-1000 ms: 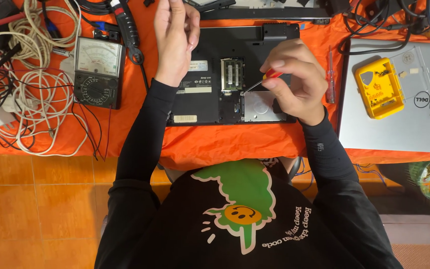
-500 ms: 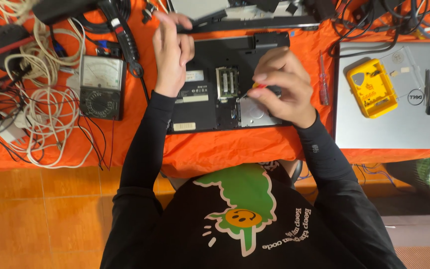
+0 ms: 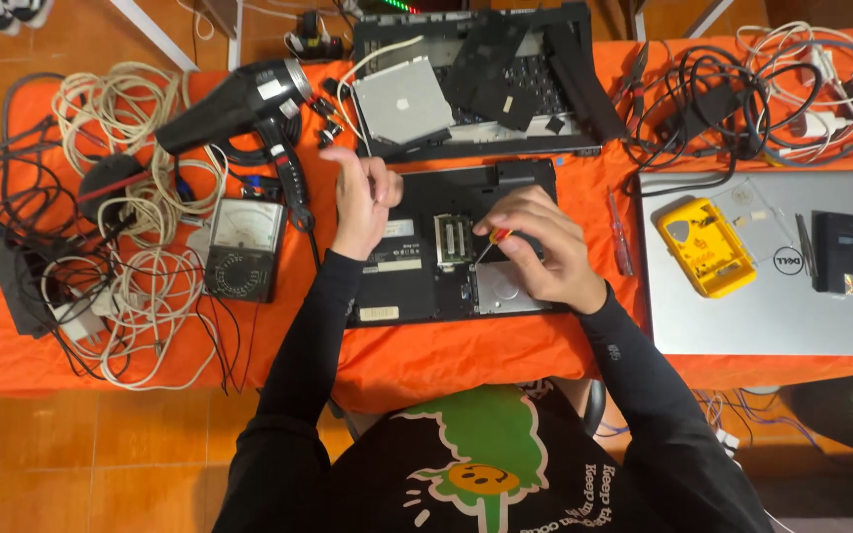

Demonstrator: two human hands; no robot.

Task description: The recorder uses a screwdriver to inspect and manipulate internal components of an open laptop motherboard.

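Note:
A black laptop (image 3: 417, 281) lies bottom side up on the orange table cover, its memory and drive bays uncovered. My right hand (image 3: 540, 247) grips a small screwdriver with a red and yellow handle (image 3: 494, 238), the tip pointing down-left at the open bay by the memory slot (image 3: 452, 240). My left hand (image 3: 362, 197) hovers over the laptop's upper left corner with the fingers loosely curled; whether it holds something small I cannot tell.
A black hair dryer (image 3: 244, 99) and an analog multimeter (image 3: 242, 247) sit left among tangled cables (image 3: 130, 286). Behind lies a dismantled laptop (image 3: 486, 79). Right: a silver laptop (image 3: 782, 286) carrying a yellow case (image 3: 705, 247), a black box (image 3: 849, 255), and a loose screwdriver (image 3: 620, 237).
The view has tilted up, showing more of the table's back. My left hand lifted off the laptop and curled. My right hand stays at the open bay with the screwdriver.

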